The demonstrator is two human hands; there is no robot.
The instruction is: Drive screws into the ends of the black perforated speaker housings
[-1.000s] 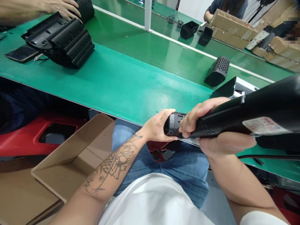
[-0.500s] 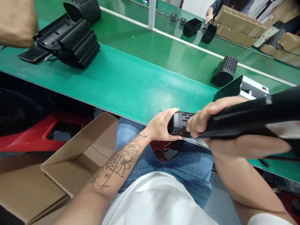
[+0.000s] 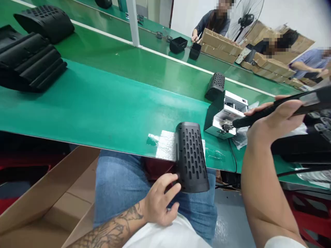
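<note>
A black slotted housing (image 3: 192, 156) rests across the front edge of the bench, over a patch of silvery tape (image 3: 165, 146). My left hand (image 3: 164, 199) is beside its near left corner, fingers apart, the fingertips close to or touching its side. Off to the right, my right hand (image 3: 276, 117) is wrapped round a black electric screwdriver (image 3: 261, 113). The driver's tip is at the front of a silver and black box-shaped machine (image 3: 227, 113), by its small metal outlet.
Black shells (image 3: 28, 62) lie at the left, and a perforated housing (image 3: 216, 86) stands behind the machine. An open carton (image 3: 57, 193) is low on the left. Across the line are people and cardboard boxes (image 3: 219, 43). A white post (image 3: 133, 24) rises beyond the bench.
My left hand has let go of the housing's end and drawn back. The housing now lies slotted face up. My right hand has moved the screwdriver away to the machine. The view has shifted right.
</note>
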